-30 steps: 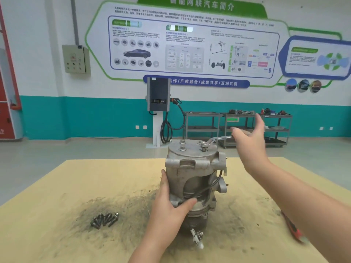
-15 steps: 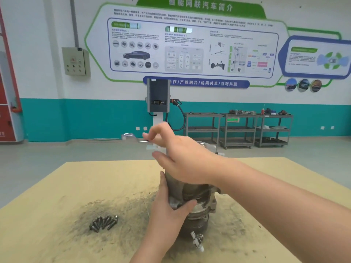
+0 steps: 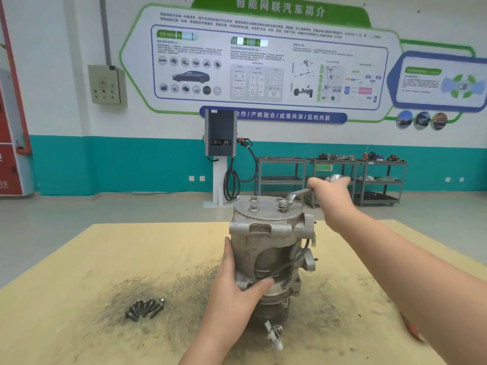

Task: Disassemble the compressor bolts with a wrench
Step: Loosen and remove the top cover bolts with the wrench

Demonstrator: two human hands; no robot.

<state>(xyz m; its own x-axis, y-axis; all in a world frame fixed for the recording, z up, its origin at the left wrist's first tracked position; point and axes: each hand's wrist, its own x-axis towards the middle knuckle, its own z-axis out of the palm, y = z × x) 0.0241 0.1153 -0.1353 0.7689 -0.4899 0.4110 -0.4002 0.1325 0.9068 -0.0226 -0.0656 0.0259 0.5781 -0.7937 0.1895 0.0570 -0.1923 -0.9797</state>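
Item: silver steel wrench [image 3: 295, 195], long axis running from my right hand [image 3: 332, 192], which grips its handle, leftward to a bolt [image 3: 283, 204]; my left hand [image 3: 237, 283] grips the grey cast-metal compressor [image 3: 271, 241] below.

The compressor [image 3: 271, 248] stands upright at the middle of the surface [image 3: 79, 259]. A cluster of loose bolts [image 3: 145, 308] lies on the surface to its left, well apart. On the compressor's top, the wrench [image 3: 295, 196] sits over a bolt [image 3: 282, 204] at the right, two more bolts [image 3: 253, 203] to the left.
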